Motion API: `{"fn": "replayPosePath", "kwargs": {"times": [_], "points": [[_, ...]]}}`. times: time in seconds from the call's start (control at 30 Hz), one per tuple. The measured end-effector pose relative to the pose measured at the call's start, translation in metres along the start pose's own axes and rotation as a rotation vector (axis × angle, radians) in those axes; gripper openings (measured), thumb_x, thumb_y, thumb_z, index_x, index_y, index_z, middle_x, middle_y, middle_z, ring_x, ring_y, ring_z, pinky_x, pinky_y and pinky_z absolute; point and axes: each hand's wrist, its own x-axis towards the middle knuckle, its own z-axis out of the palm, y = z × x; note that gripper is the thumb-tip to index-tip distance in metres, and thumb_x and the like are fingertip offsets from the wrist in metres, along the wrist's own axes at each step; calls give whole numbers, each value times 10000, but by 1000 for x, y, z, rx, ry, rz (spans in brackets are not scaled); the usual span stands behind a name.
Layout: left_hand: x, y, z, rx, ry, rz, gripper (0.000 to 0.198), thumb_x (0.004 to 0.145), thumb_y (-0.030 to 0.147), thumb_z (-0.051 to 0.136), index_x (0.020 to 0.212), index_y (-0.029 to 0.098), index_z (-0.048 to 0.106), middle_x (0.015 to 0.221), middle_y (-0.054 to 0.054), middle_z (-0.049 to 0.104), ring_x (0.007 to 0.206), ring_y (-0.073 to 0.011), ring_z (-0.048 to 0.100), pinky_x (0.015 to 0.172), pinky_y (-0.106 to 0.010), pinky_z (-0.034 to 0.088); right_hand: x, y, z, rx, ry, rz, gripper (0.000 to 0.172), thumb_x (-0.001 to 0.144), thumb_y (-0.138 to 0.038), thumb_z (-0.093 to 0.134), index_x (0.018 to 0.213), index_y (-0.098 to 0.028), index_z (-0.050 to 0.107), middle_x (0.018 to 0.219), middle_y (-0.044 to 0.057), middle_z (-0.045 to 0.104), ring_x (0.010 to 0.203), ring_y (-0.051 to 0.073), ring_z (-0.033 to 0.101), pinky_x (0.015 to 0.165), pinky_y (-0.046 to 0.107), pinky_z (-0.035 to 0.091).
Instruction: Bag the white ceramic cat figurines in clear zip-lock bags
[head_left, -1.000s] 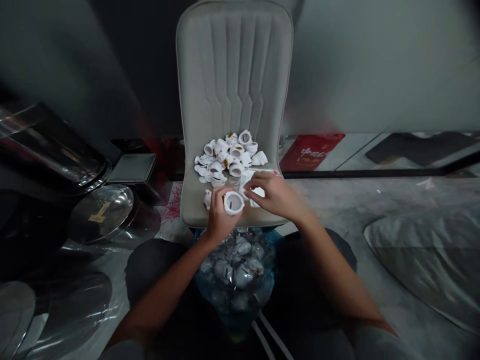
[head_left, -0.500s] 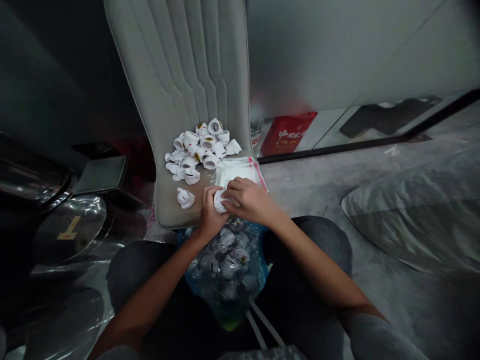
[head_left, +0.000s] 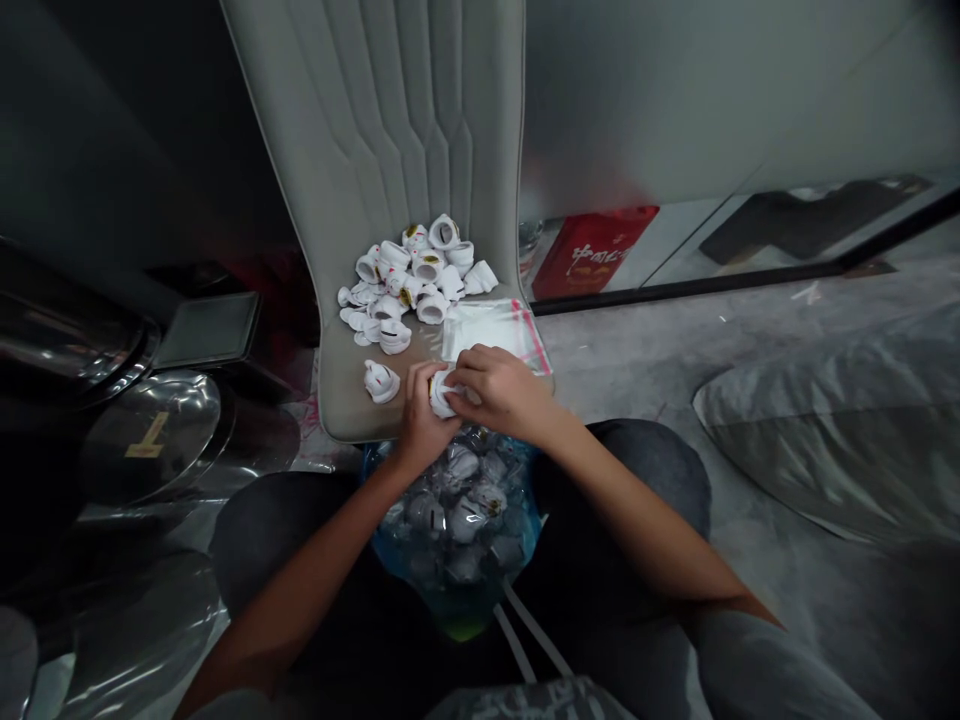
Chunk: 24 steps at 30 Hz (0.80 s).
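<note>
Left hand [head_left: 425, 418] and right hand [head_left: 501, 390] hold one figurine [head_left: 439, 397], one lone figurine [head_left: 382, 382] nearby.

white piece [head_left: 440, 396]: partly hidden by hands [head_left: 504, 392] | chair back [head_left: 409, 110]: top cut off

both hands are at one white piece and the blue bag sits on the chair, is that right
No: the head view shows the blue bag between the legs, in front of the chair, not on it. The left hand and right hand are indeed at one white piece.
</note>
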Motion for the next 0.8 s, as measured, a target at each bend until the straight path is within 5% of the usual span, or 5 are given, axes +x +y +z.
{"fn": "replayPosePath", "kwargs": {"times": [0.3, 0.63, 0.8], "points": [[5, -1, -5, 45, -69, -12, 549, 706, 21, 684, 1192, 208, 511, 1157, -77, 579, 1096, -249, 591, 969, -399, 496, 1, -9, -5, -148, -59, -15, 227, 992, -228, 483, 971, -147, 694, 926, 118, 637, 877, 250, 544, 733, 374, 352], [1, 0, 3, -25, -76, 43, 586, 670, 5, 688, 1184, 213, 499, 1129, -62, 592, 1055, -238, 610, 925, -366, 507, 2, -13, -21, -103, -214, 84, 197, 959, -205, 554, 995, -92, 711, 945, 134, 646, 877, 229, 564, 755, 342, 373], [1, 0, 4, -15, -70, 54, 579, 679, 16, 690, 1188, 214, 501, 1139, -69, 589, 1067, -243, 606, 936, -371, 503, 0, -11, -20, -1, -169, 85, 176, 943, -186, 570, 960, -88, 715, 928, 133, 638, 856, 219, 554, 746, 327, 390]]}}
